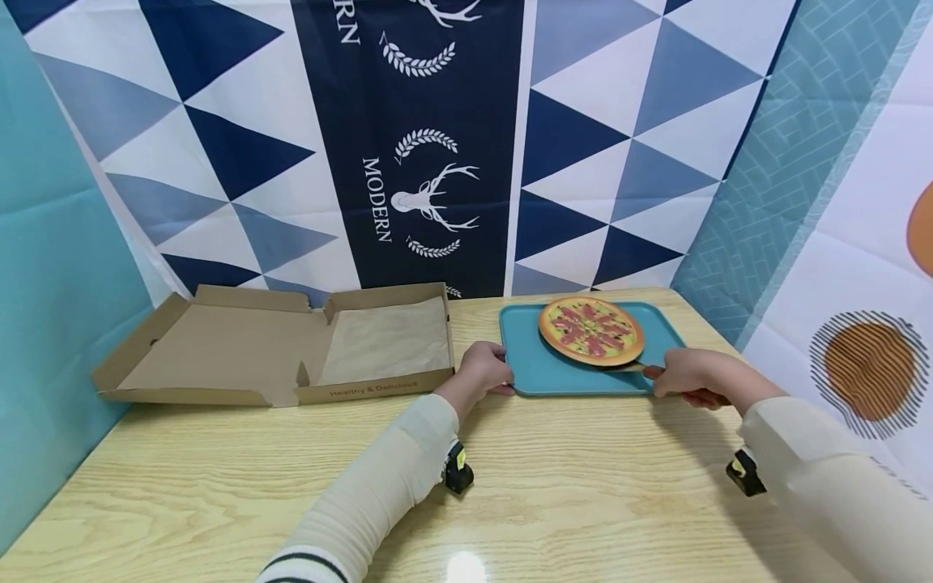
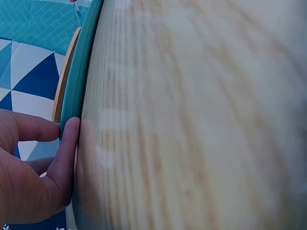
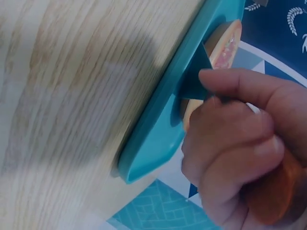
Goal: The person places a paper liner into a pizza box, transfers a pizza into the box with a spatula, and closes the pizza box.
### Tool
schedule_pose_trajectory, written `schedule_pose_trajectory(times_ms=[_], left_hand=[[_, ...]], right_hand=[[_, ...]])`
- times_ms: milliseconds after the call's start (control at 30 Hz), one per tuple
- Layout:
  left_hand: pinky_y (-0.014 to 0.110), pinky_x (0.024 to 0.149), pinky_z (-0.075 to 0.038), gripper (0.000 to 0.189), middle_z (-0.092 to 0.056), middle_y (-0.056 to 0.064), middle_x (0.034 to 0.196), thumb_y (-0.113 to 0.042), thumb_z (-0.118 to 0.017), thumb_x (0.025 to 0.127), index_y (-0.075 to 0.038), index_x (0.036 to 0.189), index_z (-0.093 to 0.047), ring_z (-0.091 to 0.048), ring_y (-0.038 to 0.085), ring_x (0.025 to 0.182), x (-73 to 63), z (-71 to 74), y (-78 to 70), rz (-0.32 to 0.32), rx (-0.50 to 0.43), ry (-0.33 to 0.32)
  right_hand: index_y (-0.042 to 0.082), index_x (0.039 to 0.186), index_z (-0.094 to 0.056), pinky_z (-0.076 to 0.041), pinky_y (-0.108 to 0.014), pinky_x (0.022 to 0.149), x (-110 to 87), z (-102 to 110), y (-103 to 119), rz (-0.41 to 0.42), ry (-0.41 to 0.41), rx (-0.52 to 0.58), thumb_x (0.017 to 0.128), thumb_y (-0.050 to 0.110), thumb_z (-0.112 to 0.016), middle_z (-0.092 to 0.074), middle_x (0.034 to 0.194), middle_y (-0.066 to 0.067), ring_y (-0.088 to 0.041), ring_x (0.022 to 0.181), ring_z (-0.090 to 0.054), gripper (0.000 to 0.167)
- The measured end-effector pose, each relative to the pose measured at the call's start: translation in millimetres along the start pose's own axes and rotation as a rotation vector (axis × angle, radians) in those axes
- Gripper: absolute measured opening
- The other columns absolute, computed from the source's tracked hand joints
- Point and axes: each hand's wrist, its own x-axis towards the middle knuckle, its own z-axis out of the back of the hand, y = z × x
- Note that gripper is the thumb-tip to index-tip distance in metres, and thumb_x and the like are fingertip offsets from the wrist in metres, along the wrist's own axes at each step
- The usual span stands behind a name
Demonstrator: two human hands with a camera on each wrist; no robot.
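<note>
My left hand point(image 1: 483, 368) pinches the near left corner of a teal tray point(image 1: 521, 324); in the left wrist view, the thumb and a finger meet at the tray's rim point(image 2: 76, 88). A toy-like pizza point(image 1: 592, 330) with red and yellow topping sits over the tray. My right hand point(image 1: 688, 376) grips a pizza server by its reddish wooden handle point(image 3: 271, 196). The server's flat metal blade point(image 3: 194, 72) reaches under the pizza's near edge; its far end is hidden below the crust.
An open cardboard pizza box point(image 1: 321, 393) lies left of the tray, its lid point(image 1: 226, 348) folded out to the left and brown paper point(image 1: 389, 340) lining its base. Patterned cloth point(image 1: 437, 146) hangs behind the wooden table point(image 1: 554, 486), with more cloth at both sides.
</note>
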Motion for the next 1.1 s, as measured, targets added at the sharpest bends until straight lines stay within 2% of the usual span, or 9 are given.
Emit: schedule_pose_trajectory(times_ms=[100,167,300,400,633,800,1100], left_hand=[[0.029,0.056,-0.058,0.062,-0.058,0.013,0.112,0.016,-0.063,0.081,-0.002,0.139,-0.052,-0.067,0.020,0.074,-0.5,-0.2,-0.9,0.003,-0.006,0.000],[0.029,0.056,-0.058,0.062,-0.058,0.013,0.112,0.017,-0.063,0.081,-0.002,0.139,-0.052,-0.067,0.020,0.075,-0.2,0.1,-0.8,0.006,-0.011,-0.001],[0.028,0.057,-0.058,0.062,-0.058,0.012,0.112,0.016,-0.063,0.081,-0.002,0.139,-0.052,-0.066,0.020,0.077,0.1,0.3,0.3,0.007,-0.013,0.001],[0.029,0.057,-0.058,0.062,-0.058,0.012,0.112,0.017,-0.063,0.081,-0.001,0.138,-0.052,-0.066,0.020,0.077,-0.2,0.3,0.7,0.007,-0.024,0.003],[0.029,0.057,-0.058,0.061,-0.057,0.011,0.108,0.017,-0.062,0.080,-0.001,0.138,-0.053,-0.066,0.020,0.076,-0.9,0.3,0.7,0.001,-0.038,0.005],[0.029,0.057,-0.058,0.062,-0.057,0.010,0.106,0.018,-0.062,0.080,-0.001,0.138,-0.052,-0.066,0.020,0.077,0.0,0.1,2.9,-0.005,-0.054,0.007],[0.030,0.058,-0.059,0.061,-0.057,0.011,0.106,0.019,-0.062,0.080,0.000,0.138,-0.053,-0.066,0.021,0.076,-1.5,1.0,2.1,-0.013,-0.070,0.003]], right_hand=[[0.007,0.074,-0.049,-0.037,-0.022,0.046,-2.6,-1,-2,0.026,0.025,0.081,0.095,0.013,-0.055,-0.045,0.055,-0.001,-0.010,0.047,-0.040,0.023],[0.006,0.076,-0.049,-0.038,-0.023,0.048,-2.8,-1,-2,0.041,0.028,0.089,0.095,0.013,-0.056,-0.046,0.056,-0.001,-0.011,0.049,-0.041,0.022],[0.010,0.065,-0.049,-0.037,-0.023,0.048,-2.0,0,-6,0.058,0.017,0.062,0.094,0.019,-0.060,-0.043,0.053,0.001,-0.010,0.047,-0.039,0.032],[0.014,0.059,-0.049,-0.035,-0.022,0.046,-2.9,0,-10,0.052,0.008,0.088,0.094,0.023,-0.062,-0.042,0.051,0.002,-0.009,0.045,-0.036,0.039],[0.014,0.058,-0.048,-0.035,-0.021,0.046,-5.4,-1,-12,0.016,-0.028,0.201,0.093,0.025,-0.064,-0.042,0.052,0.003,-0.008,0.044,-0.037,0.039],[0.015,0.057,-0.047,-0.035,-0.021,0.046,-7.1,-3,-12,0.023,-0.040,0.239,0.092,0.023,-0.063,-0.042,0.051,0.003,-0.008,0.044,-0.037,0.039],[0.016,0.057,-0.046,-0.036,-0.022,0.045,-12.4,2,-12,0.061,-0.067,0.210,0.092,0.022,-0.062,-0.041,0.051,0.003,-0.008,0.044,-0.038,0.040]])
